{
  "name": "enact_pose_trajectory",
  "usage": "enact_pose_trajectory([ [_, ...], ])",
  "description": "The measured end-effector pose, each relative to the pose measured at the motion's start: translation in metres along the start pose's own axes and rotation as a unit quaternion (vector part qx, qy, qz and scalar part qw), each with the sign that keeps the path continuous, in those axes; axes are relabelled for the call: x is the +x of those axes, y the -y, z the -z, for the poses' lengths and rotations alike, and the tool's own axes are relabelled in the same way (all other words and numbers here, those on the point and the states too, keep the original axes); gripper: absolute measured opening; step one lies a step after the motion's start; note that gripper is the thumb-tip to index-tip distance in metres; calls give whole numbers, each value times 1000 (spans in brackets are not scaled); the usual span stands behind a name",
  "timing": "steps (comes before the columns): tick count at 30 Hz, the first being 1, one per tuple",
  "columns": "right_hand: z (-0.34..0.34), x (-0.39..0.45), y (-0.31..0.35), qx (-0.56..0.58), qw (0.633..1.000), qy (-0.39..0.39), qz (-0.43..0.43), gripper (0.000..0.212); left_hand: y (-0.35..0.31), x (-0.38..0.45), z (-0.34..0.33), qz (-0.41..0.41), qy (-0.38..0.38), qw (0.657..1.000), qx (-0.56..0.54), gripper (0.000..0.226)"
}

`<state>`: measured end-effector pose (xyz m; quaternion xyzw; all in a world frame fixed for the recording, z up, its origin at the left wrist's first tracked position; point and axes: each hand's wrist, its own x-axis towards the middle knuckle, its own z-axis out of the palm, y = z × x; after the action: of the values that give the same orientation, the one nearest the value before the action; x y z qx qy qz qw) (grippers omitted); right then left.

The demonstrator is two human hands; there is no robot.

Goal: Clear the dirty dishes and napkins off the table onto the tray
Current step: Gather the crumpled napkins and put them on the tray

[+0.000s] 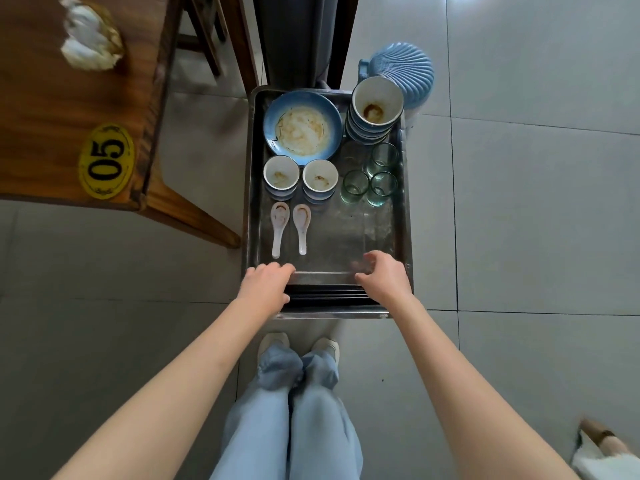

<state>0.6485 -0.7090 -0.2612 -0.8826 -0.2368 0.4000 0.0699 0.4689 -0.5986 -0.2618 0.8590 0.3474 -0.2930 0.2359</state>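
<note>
A metal tray [346, 244] sits on a cart in front of me. It holds a dirty blue plate [302, 125], a stack of bowls [375, 107], two small bowls [281, 175] [320, 178], two white spoons [278, 226] [302, 225] and several glasses [370, 174]. Crumpled napkins [90, 38] lie on the wooden table [45, 109] at the far left. My left hand [266, 282] grips the tray's near left rim. Over the near right rim my right hand [384, 275] hovers with loosely curled fingers and holds nothing.
A yellow "05" number plate [105, 161] is on the table's near corner. Wooden chair legs [207, 36] stand behind the table. A blue shell-shaped object [405, 69] stands beyond the tray. Someone's shoe [599, 438] shows at the bottom right. Grey tiled floor surrounds the cart.
</note>
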Motion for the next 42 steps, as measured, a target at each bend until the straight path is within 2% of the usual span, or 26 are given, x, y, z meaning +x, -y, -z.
enact_pose_trajectory([
  [5,48,-31,38,32,998,-24,56,56,-4,-29,60,1,-42,999,-30,60],
  [11,106,-88,99,85,983,-42,158,59,-14,-92,144,14,-132,987,-89,72],
  [19,168,-180,163,120,943,-49,306,60,-15,-209,238,34,-284,934,-213,77],
  [24,180,-222,195,93,915,-28,393,61,-1,-268,253,67,-371,894,-244,78],
  [30,183,-254,240,52,883,-12,466,62,27,-312,258,116,-436,851,-268,76],
  [37,162,-273,308,9,866,14,499,62,82,-332,267,150,-464,824,-289,75],
  [42,130,-276,373,-11,866,11,499,64,152,-339,275,163,-457,824,-293,74],
])
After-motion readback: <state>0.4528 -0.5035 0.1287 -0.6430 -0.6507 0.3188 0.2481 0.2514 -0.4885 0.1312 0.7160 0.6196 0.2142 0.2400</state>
